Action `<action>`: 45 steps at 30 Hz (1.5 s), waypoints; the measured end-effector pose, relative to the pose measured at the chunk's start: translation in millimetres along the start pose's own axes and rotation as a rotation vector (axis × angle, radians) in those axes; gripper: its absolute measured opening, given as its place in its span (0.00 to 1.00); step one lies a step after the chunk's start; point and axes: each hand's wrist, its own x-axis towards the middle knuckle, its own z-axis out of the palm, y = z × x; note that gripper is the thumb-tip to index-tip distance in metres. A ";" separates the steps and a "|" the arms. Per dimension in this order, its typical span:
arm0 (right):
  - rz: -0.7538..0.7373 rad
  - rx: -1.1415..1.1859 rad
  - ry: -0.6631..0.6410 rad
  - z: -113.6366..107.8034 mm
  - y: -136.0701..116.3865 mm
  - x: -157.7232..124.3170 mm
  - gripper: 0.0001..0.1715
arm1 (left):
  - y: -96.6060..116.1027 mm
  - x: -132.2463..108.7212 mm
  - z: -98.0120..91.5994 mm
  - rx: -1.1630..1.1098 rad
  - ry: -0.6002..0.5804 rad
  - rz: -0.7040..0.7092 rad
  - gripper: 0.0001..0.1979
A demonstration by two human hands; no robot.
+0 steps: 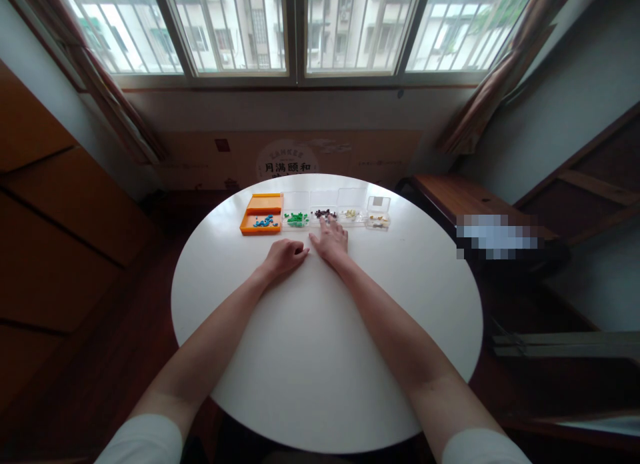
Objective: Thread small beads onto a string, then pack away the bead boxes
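Observation:
A row of small boxes stands across the far part of the white round table (320, 357). From the left come an orange box (261, 230) with blue pieces (266, 221), then clear boxes with green pieces (297, 219), dark pieces (326, 213), cream pieces (351, 215) and yellowish pieces (379, 219). My right hand (332, 240) reaches to the box of dark pieces, its fingers apart over the near edge. My left hand (285, 256) rests on the table in front of the green pieces, fingers curled closed. What it holds, if anything, is hidden.
The boxes' lids are raised at the back. Behind the table, a large printed cardboard panel (200, 159) leans below the window. A wooden bench (450, 194) stands to the right, a wooden cabinet (55, 224) to the left.

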 end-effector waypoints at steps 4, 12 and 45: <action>-0.003 -0.006 0.001 0.3 0.1 -0.2 0.37 | 0.6 0.0 -0.9 0.010 -0.013 -0.009 0.20; -0.006 -0.004 0.003 0.1 0.6 -0.1 0.37 | 1.4 -0.1 -1.8 0.005 -0.014 -0.013 0.20; -0.079 0.182 0.212 -22.0 -0.3 -6.1 0.27 | -0.9 0.3 0.3 -0.008 -0.003 0.009 0.20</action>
